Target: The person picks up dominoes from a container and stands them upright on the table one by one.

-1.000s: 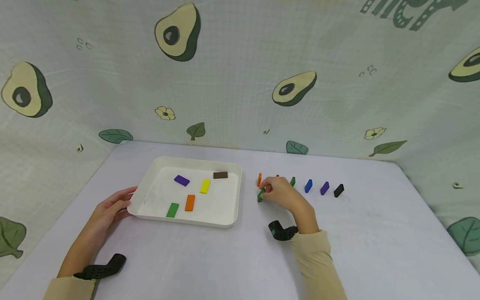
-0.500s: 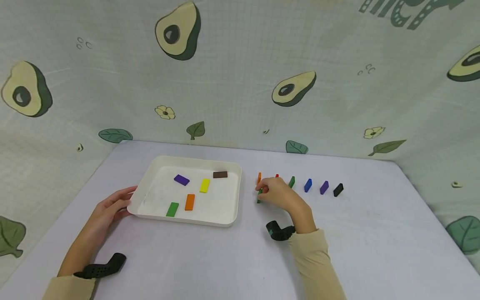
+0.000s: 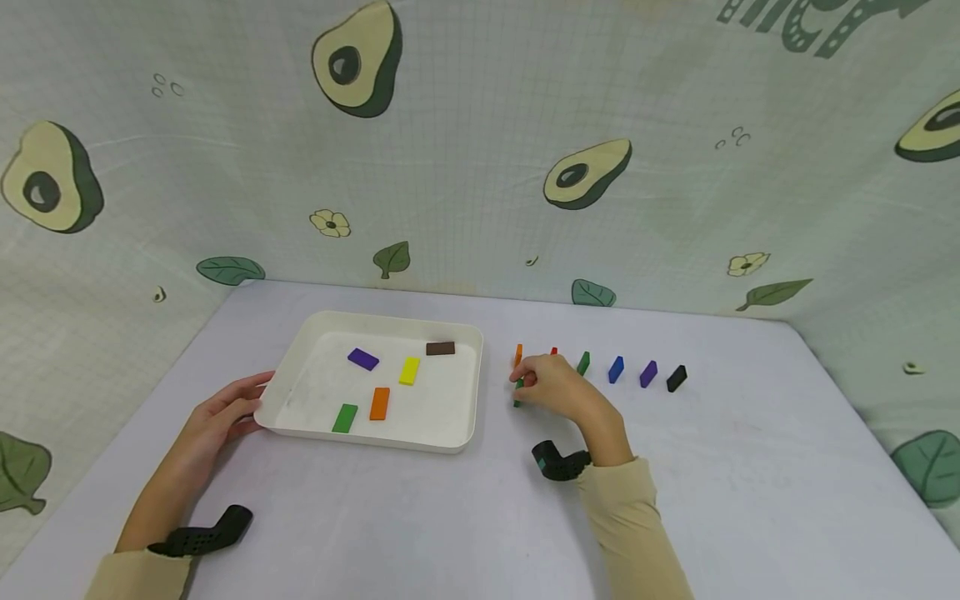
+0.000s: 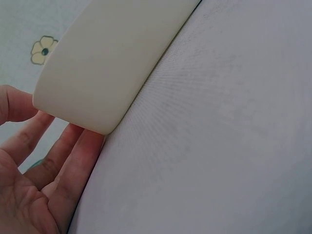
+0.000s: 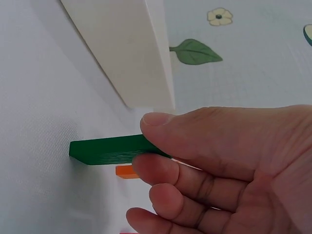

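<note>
My right hand [image 3: 558, 387] pinches a green domino-like block [image 5: 109, 150] between thumb and fingers. The block stands upright on its end, its foot seeming to meet the white tabletop. Just behind it an orange block [image 3: 518, 356] stands on end, and a red block [image 3: 554, 351] is mostly hidden by the hand. At the far left my left hand [image 3: 225, 417] rests with extended fingers against the outer side of a white tray [image 3: 300, 421]. In the left wrist view, fingertips touch the tray's outer wall [image 4: 107, 63] near its corner.
Flat inside the tray lie purple [image 3: 363, 359], yellow [image 3: 409, 371], brown [image 3: 440, 348], orange [image 3: 379, 403] and green [image 3: 345, 418] blocks. Standing in a row rightward are green [image 3: 583, 363], blue [image 3: 616, 369], purple [image 3: 648, 374] and black [image 3: 677, 378] blocks. A patterned cloth [image 3: 465, 167] hangs behind.
My right hand has shifted slightly left, and the green block in it has turned to stand straighter. Over the last half second it barely moves. The left hand and the tray stay put.
</note>
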Motion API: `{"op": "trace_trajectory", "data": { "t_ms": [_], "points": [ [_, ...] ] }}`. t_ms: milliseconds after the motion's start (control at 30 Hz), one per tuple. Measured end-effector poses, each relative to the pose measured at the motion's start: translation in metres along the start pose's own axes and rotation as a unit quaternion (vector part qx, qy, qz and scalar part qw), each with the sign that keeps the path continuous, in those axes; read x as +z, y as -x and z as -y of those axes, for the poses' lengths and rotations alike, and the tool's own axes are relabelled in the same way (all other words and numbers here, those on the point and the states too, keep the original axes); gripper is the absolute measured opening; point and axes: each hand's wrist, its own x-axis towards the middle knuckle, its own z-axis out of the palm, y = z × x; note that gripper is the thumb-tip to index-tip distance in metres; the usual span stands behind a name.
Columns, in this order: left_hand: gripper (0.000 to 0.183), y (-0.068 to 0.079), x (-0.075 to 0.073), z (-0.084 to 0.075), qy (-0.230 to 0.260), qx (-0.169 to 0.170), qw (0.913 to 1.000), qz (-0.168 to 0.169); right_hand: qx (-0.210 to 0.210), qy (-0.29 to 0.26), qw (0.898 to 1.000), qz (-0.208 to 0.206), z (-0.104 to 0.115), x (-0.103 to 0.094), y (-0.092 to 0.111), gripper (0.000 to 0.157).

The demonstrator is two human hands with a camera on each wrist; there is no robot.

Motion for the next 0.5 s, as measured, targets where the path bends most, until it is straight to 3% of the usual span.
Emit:
{"op": "trace_trajectory", "data": {
  "t_ms": [500],
  "points": [
    [0.039,0.0003,0.0,-0.0007,-0.002,-0.008,1.0,-0.003,-0.008,0.0,1.0,0.006,0.0013,-0.003,0.0036,0.022]
  ]
}}
